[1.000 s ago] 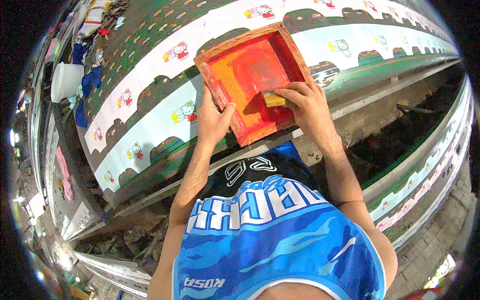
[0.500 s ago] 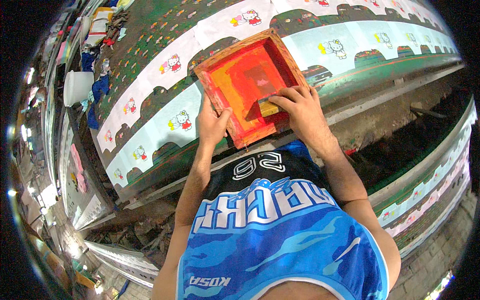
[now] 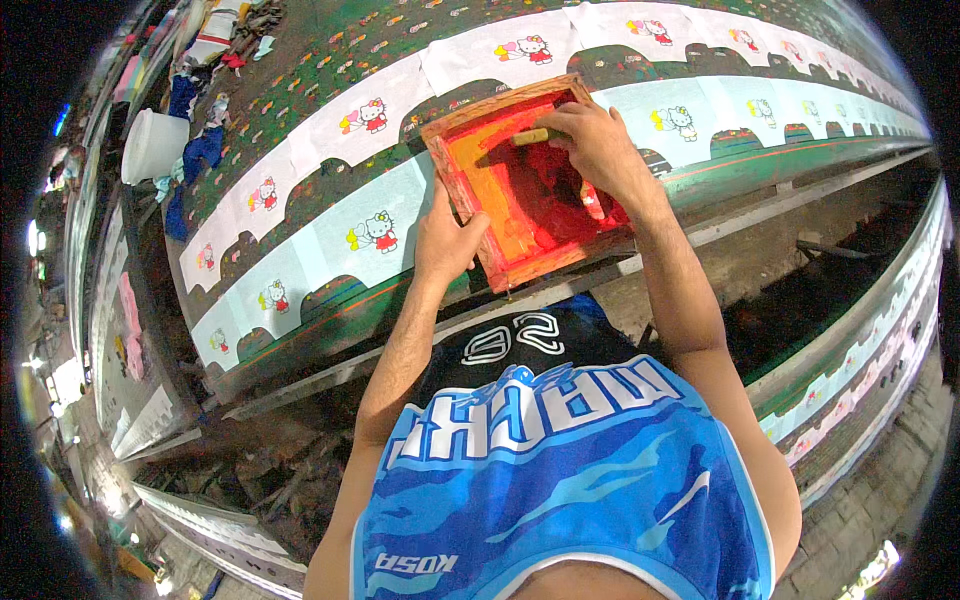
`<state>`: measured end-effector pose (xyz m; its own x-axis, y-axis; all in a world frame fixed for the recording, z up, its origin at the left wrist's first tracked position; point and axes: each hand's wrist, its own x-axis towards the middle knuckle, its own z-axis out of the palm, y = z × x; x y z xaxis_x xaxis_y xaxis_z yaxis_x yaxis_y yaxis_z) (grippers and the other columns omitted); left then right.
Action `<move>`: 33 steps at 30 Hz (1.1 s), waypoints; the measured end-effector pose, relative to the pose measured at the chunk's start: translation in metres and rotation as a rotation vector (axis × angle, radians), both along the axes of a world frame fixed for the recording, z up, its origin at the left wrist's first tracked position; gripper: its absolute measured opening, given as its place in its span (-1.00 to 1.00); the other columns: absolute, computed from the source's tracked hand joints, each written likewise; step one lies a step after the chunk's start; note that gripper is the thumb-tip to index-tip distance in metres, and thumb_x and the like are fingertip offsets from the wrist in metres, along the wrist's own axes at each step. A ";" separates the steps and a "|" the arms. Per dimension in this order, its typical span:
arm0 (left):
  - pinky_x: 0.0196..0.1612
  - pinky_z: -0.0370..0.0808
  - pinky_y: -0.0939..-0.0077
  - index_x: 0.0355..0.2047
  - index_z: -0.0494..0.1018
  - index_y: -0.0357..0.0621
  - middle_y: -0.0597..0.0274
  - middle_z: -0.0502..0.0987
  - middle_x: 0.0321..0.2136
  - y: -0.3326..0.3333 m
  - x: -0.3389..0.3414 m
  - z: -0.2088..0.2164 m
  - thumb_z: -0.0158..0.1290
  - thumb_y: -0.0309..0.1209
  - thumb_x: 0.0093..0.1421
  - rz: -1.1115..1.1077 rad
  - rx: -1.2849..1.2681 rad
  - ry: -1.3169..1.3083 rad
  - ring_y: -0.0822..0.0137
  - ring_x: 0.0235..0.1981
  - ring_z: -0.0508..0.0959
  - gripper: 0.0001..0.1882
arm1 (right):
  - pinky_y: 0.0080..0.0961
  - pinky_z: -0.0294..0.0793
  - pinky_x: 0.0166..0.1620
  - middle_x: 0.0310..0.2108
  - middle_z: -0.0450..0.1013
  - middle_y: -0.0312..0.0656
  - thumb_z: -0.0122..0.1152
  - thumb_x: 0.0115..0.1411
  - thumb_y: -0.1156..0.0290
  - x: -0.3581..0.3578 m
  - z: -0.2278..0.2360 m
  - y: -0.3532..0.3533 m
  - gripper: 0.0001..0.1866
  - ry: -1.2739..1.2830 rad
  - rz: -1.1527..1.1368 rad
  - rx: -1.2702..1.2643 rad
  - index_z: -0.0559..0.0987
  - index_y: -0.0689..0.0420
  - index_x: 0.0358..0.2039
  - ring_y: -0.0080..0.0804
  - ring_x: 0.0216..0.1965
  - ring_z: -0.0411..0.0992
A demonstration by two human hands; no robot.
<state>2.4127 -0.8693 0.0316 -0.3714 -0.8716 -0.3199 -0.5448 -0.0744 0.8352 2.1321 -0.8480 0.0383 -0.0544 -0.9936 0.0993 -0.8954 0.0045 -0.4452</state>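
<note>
Holding a yellow bar (image 3: 531,137) by its right end, the right hand (image 3: 600,150) is closed with its fingers over the top, and the bar's left end sticks out free of the grip. The left hand (image 3: 450,238) is clamped on the left wall of a wooden frame (image 3: 560,262), thumb over the top edge and fingers down the outer side.

The frame should handle as stiff and fairly light, easy to lift by its walls. Its floor, smeared orange and red, looks like the delicate part, likely thin and poor to press a fingertip on. The wet-looking paint would make the inner faces slippery, so the outer left wall is a sound place to take hold. The bar seems rigid, small and light; its dry-looking top is the better hold, since its lower edge is probably coated. Whether that edge touches the floor of the frame is hidden.

The bar lies inside the frame, in the far half, just beside the far wall and directly under the right grip. The frame sits askew over pale blue cloth (image 3: 320,250) near the worktop's (image 3: 330,75) near edge, between the two hands: its left wall in the left grip, its right wall below the right wrist.
</note>
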 end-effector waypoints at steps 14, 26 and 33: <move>-0.25 0.78 0.19 0.70 -0.06 -0.05 -0.07 0.80 -0.11 0.000 -0.003 -0.013 0.24 -0.36 0.28 -0.008 -0.134 0.012 0.09 -0.33 0.83 0.07 | 0.17 0.33 0.35 0.11 0.64 -0.33 0.38 0.18 0.57 0.013 -0.008 0.113 -0.43 -0.007 0.042 -0.038 0.77 -0.23 0.18 -0.14 0.24 0.51; -0.44 0.73 0.31 0.70 -0.06 -0.05 0.02 0.81 -0.18 0.024 -0.203 -0.026 0.27 -0.44 0.29 0.034 -0.062 0.190 0.25 -0.50 0.79 0.07 | 0.06 0.31 0.44 0.10 0.65 -0.34 0.46 0.16 0.48 -0.190 0.005 0.141 -0.46 0.011 0.015 -0.092 0.77 -0.19 0.18 -0.19 0.25 0.52; -0.70 0.48 0.57 0.71 -0.08 -0.16 0.10 0.79 -0.07 0.038 -0.262 -0.031 0.15 -0.63 0.31 -0.004 0.002 0.390 0.50 -0.59 0.64 0.03 | 0.23 0.23 0.48 0.14 0.62 -0.33 0.41 0.18 0.58 -0.247 -0.013 0.157 -0.42 -0.031 0.018 -0.041 0.76 -0.22 0.20 -0.20 0.27 0.50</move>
